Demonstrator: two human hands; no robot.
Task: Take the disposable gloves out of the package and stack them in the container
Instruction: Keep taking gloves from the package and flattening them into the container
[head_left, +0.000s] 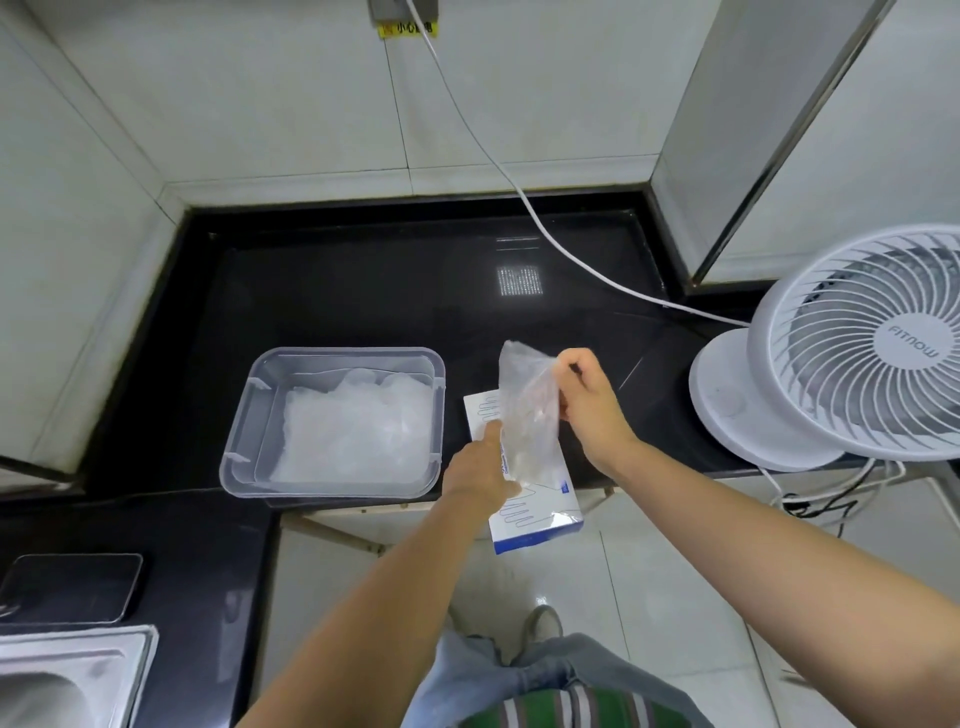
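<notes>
Above the white-and-blue glove box (540, 525), just right of the container (343, 354): one thin clear glove (525, 415), held upright; pinched at its upper right edge between thumb and curled fingers of the right hand (589, 402); lower end hanging down to the box top, beside the thumb of the left hand (483, 465). Left hand laid on the box's left side, fingers straight, pressing down, clasping nothing. Box lying at the counter's front edge, its near end jutting past the edge. Inside the clear rectangular container, a loose pile of gloves (358, 434), translucent, filling the right and near parts. Beneath all, a glossy black countertop (363, 291); at far right, a white desk fan (852, 348), well apart from the box; white cable (498, 161) running from the wall socket down across the counter toward the fan. At lower left, a steel sink (62, 675); just behind it, a dark tray (72, 584).
</notes>
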